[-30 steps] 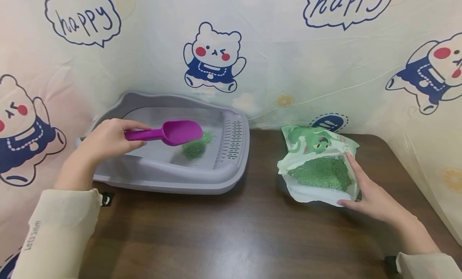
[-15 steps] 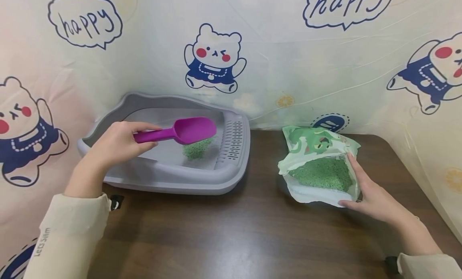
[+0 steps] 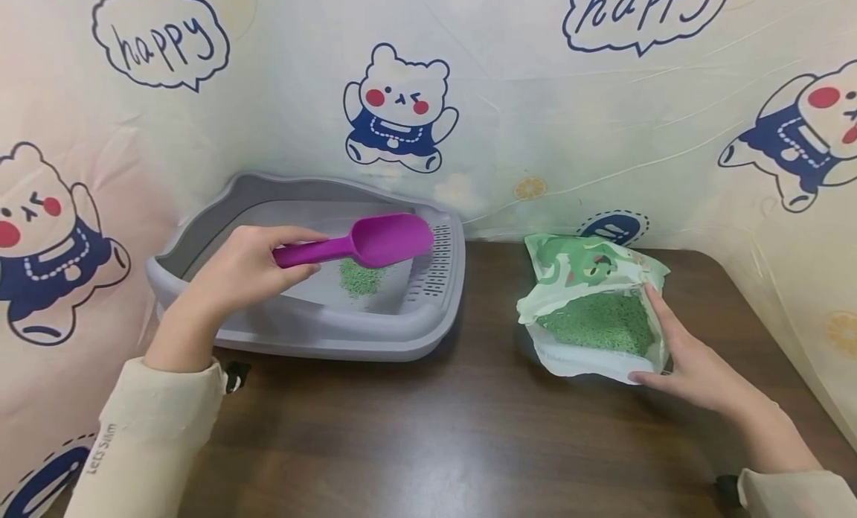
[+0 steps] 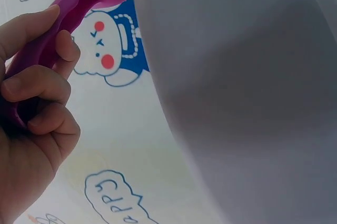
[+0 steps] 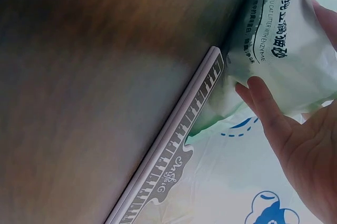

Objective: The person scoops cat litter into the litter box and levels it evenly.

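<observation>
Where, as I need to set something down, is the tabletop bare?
The table between the forearms, and a narrower strip between grey tray and green bag. Crowded: above the tray (left hand, purple scoop); beside the bag (right hand).

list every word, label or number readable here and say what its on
"happy": two speech bubbles on the backdrop
"Lets Slim", apparently: left sleeve
"TOFU CAT LITTER WITH ENZYME": bag
"除臭纯豆腐猫砂": same bag, start of line cut off
"Music", stylised: strip printed with piano keys
Too small or blurred to read: smaller print on the bag
Partly hidden, unreadable: blue badge behind the bag
</observation>
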`<action>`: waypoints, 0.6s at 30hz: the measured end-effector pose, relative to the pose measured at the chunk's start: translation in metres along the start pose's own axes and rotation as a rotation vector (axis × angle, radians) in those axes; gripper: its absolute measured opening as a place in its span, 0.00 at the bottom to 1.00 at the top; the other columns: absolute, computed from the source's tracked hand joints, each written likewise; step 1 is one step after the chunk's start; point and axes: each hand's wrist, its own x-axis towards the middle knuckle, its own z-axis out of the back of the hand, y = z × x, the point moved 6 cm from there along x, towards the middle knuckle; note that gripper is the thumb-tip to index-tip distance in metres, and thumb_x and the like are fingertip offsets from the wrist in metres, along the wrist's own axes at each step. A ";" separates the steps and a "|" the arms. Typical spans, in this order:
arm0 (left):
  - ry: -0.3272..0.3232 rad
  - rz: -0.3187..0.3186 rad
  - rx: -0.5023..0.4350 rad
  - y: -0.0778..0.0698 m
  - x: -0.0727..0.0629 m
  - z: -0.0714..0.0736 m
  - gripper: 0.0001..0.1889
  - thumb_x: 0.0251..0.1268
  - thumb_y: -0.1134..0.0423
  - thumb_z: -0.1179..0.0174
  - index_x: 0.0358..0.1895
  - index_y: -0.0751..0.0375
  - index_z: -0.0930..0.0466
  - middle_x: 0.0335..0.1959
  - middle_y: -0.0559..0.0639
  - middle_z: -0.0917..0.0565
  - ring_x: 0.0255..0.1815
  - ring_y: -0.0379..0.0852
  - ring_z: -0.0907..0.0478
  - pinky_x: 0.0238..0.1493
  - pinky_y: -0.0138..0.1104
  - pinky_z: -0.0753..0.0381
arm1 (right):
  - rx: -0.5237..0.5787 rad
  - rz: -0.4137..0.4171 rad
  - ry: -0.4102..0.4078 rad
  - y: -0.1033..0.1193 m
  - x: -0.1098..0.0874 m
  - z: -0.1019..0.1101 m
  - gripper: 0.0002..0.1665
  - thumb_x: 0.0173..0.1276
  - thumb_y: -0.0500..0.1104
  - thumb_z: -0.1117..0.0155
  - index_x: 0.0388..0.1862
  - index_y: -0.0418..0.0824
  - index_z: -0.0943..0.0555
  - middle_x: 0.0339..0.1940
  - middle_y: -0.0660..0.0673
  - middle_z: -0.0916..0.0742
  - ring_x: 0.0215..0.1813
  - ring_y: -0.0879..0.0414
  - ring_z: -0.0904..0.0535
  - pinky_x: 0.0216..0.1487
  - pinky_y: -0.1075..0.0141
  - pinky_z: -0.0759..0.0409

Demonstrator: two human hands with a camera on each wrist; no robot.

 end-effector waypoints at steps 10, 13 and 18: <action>0.059 -0.026 -0.082 -0.021 0.014 -0.016 0.21 0.57 0.64 0.29 0.56 0.54 0.15 0.40 0.52 0.11 0.31 0.47 0.21 0.32 0.36 0.21 | -0.001 -0.013 0.015 0.001 0.001 0.001 0.80 0.49 0.52 0.18 0.82 0.49 0.69 0.79 0.26 0.44 0.63 0.27 0.29 0.49 0.51 0.23; 0.072 -0.039 -0.105 -0.028 0.017 -0.021 0.21 0.57 0.64 0.29 0.57 0.54 0.16 0.42 0.53 0.11 0.32 0.47 0.20 0.33 0.36 0.20 | 0.001 -0.015 0.019 0.002 0.001 0.002 0.79 0.49 0.52 0.18 0.82 0.50 0.69 0.80 0.28 0.45 0.66 0.26 0.31 0.52 0.59 0.26; 0.086 -0.075 -0.131 -0.038 0.019 -0.029 0.20 0.59 0.64 0.31 0.57 0.52 0.16 0.39 0.50 0.12 0.30 0.45 0.21 0.30 0.36 0.20 | 0.022 -0.030 0.032 0.003 0.002 0.001 0.80 0.50 0.52 0.18 0.82 0.51 0.70 0.80 0.28 0.47 0.67 0.24 0.33 0.54 0.45 0.27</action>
